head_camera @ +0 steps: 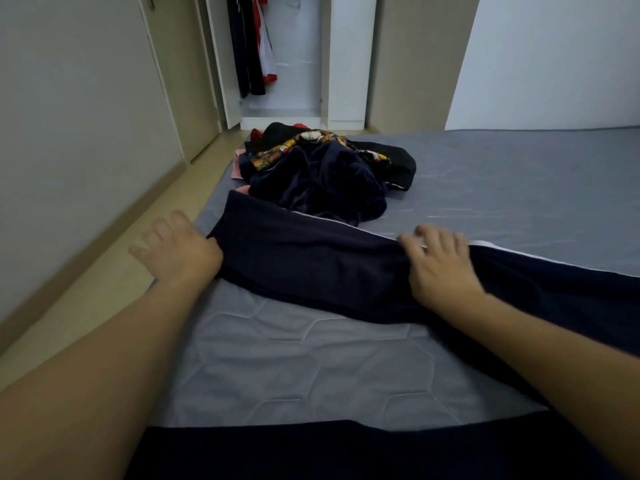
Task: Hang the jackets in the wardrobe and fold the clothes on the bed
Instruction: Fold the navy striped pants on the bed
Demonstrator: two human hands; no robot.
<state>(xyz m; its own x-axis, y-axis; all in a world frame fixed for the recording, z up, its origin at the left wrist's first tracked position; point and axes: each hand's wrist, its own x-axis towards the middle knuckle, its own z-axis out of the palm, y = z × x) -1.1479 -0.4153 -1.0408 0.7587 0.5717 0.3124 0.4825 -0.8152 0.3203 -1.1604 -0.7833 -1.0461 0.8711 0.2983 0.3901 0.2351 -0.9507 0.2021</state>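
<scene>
Along the bottom edge of the frame a dark cloth overlaps the grey quilted bed (277, 358). At mid-frame a navy garment (311, 268) lies stretched across the mattress. The left hand (176, 247) pinches its left end, fingers spread; the right hand (440, 265) grips its upper edge with curled fingers. Beyond, a heap of clothes (325, 168) sits on the bed. At top centre, jackets (252, 46) hang in the open wardrobe (349, 64).
</scene>
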